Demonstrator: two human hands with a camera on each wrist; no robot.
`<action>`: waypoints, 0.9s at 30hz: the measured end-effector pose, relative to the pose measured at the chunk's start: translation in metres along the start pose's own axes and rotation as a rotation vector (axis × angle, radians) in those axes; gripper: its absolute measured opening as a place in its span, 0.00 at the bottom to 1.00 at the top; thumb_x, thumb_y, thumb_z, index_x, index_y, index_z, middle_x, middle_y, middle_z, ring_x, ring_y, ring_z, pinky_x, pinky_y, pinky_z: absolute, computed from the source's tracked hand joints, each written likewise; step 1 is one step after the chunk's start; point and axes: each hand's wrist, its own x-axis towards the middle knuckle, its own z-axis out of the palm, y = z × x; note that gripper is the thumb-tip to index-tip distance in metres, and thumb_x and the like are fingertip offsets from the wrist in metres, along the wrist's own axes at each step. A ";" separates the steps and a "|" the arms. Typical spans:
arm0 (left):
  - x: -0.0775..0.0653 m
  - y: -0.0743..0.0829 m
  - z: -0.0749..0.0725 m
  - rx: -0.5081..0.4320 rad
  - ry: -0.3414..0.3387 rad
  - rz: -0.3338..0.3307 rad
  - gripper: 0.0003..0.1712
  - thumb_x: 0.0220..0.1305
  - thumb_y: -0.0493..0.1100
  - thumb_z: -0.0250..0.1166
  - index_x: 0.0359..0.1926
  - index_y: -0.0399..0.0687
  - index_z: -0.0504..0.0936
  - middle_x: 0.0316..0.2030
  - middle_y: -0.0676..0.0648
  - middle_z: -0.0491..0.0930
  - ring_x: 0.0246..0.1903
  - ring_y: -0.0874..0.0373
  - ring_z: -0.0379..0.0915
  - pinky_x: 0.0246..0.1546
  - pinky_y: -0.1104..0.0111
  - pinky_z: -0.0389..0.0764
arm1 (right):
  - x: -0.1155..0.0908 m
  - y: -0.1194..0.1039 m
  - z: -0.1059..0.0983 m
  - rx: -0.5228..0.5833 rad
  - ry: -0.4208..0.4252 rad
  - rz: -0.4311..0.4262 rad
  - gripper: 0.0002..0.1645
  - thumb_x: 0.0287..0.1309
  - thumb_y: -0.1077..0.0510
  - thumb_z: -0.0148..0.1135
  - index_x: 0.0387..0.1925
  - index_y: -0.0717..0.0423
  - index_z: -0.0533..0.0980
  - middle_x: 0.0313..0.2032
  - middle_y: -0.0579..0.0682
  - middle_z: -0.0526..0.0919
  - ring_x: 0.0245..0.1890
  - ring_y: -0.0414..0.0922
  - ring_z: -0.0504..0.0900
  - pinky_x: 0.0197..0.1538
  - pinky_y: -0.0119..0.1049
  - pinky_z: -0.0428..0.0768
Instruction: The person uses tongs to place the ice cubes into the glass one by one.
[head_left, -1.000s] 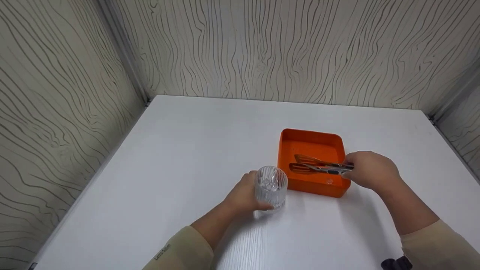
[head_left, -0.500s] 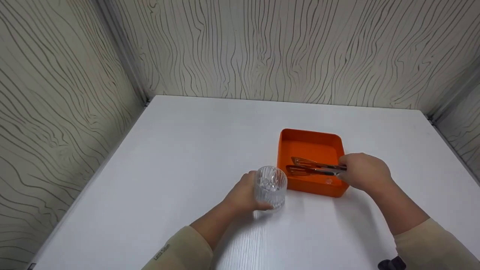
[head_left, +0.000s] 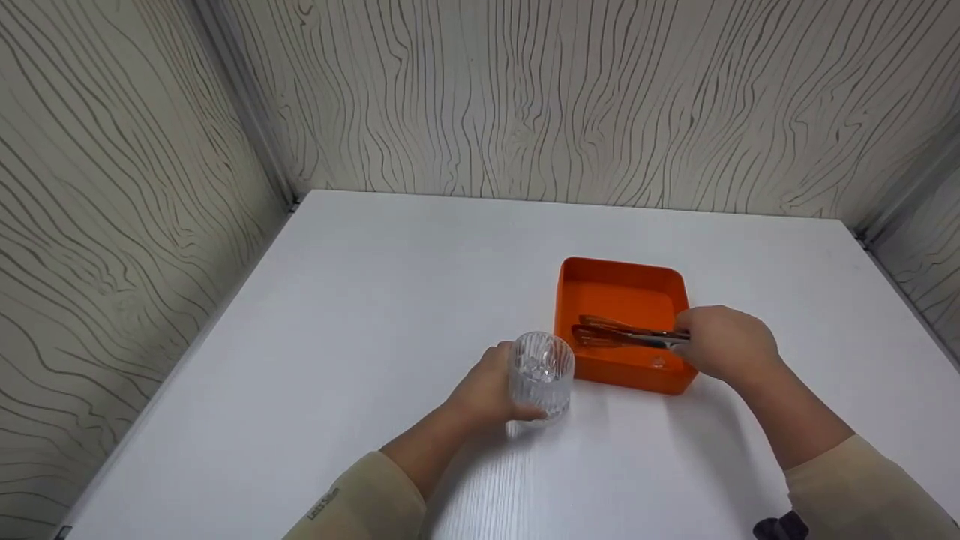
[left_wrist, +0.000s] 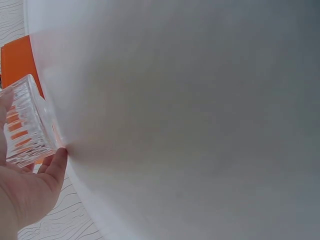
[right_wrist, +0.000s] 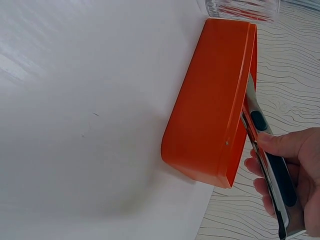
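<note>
My left hand (head_left: 486, 388) grips a clear ribbed drinking glass (head_left: 541, 381) from its left side, at the front left corner of a square orange box (head_left: 630, 376). Clear pieces show inside the glass. The thumb lies low on the near side. My right hand (head_left: 729, 341) holds a pair of kitchen tongs (head_left: 645, 337) by the handles, over the box's right rim. Their slotted heads are inside the box, close together, pointing left. One small clear piece (head_left: 658, 362) lies in the box near the front right corner. In the right wrist view the tongs (right_wrist: 267, 142) slant down past the rim.
A white table (head_left: 390, 285) carries the box and glass. Wood-grain panels stand behind it (head_left: 480, 97) and on the left (head_left: 112, 247). A dark object (head_left: 781, 527) shows below the right sleeve at the bottom edge.
My right hand has moved slightly left with the tongs, further over the box, and the tong heads have drawn nearer each other. My left hand and the glass have stayed put.
</note>
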 end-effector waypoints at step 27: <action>0.000 -0.001 0.000 0.012 0.002 0.020 0.55 0.30 0.52 0.79 0.61 0.50 0.60 0.48 0.54 0.68 0.48 0.60 0.66 0.58 0.62 0.67 | 0.003 -0.005 0.002 -0.038 0.020 -0.023 0.02 0.48 0.60 0.59 0.23 0.52 0.76 0.19 0.45 0.74 0.21 0.45 0.69 0.21 0.34 0.67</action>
